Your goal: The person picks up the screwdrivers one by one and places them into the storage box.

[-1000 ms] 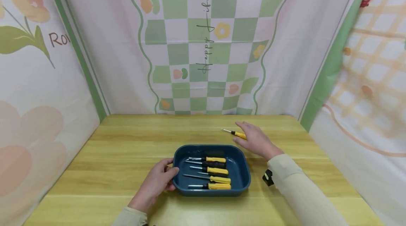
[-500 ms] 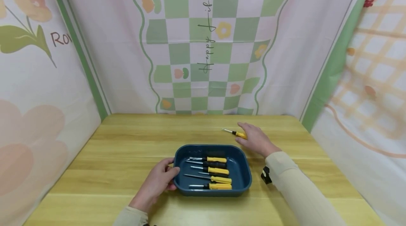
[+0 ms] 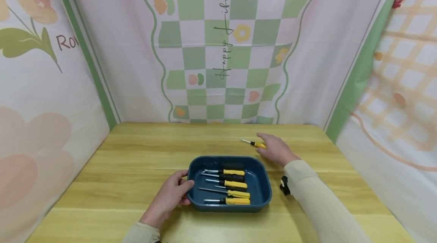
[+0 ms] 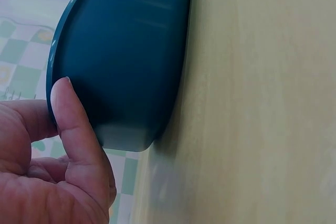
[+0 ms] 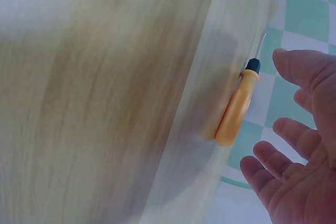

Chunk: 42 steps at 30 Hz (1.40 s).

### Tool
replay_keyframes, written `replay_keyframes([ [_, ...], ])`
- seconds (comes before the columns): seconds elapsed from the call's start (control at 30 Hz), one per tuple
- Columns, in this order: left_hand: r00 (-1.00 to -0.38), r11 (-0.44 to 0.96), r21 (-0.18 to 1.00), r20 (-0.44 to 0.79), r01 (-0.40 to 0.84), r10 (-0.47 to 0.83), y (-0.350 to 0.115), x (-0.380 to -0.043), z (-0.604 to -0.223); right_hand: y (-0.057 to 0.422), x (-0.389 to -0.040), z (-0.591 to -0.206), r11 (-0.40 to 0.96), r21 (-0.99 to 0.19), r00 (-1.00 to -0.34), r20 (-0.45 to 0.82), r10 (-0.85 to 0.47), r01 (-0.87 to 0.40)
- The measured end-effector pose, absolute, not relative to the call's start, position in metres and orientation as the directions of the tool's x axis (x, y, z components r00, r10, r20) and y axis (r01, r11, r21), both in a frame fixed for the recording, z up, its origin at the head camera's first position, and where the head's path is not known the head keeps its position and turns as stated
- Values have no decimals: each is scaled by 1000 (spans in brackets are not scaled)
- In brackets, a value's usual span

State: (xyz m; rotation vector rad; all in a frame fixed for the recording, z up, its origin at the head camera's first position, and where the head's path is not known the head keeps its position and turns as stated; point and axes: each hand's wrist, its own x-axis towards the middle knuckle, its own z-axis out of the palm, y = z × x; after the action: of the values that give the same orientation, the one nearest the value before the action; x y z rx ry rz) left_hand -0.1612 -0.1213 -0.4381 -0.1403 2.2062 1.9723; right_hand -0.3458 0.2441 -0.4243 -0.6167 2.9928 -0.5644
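Note:
A dark blue rectangular box point(image 3: 262, 186) stands on the table near its middle. My left hand point(image 3: 169, 193) grips its left end, thumb over the rim and fingers outside; the left wrist view shows this thumb point(image 4: 76, 121) on the wall. Several screwdrivers point(image 3: 235, 184) with yellow or black handles lie side by side inside. Behind the box, to the right, a screwdriver point(image 3: 259, 145) with a yellow handle and black collar lies on the table. Around its handle end my right hand point(image 3: 277, 150) is spread. In the right wrist view, the fingers stand apart from the handle point(image 5: 233, 111).
The wooden table point(image 3: 136, 152) reaches back to a printed cloth point(image 3: 191, 95) with green checks. Printed cloth walls also close off the left and right sides. A small black object point(image 3: 285, 185) shows at the right sleeve's edge.
My right thumb has drawn slightly right, baring a little more of the yellow handle, while the right sleeve has shifted a bit left. My left hand keeps its grip on the box.

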Motion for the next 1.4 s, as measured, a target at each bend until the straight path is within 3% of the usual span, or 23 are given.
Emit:
replay_keyframes([
  [0.93, -976, 136, 969, -213, -205, 51, -124, -161, -437, 235, -352, -432, 901, -264, -929, -38, -367, -345],
  [1.4, -975, 137, 969, -216, -207, 52, -123, -161, -436, 233, -352, -435, 905, -213, -927, 13, -374, -368],
])
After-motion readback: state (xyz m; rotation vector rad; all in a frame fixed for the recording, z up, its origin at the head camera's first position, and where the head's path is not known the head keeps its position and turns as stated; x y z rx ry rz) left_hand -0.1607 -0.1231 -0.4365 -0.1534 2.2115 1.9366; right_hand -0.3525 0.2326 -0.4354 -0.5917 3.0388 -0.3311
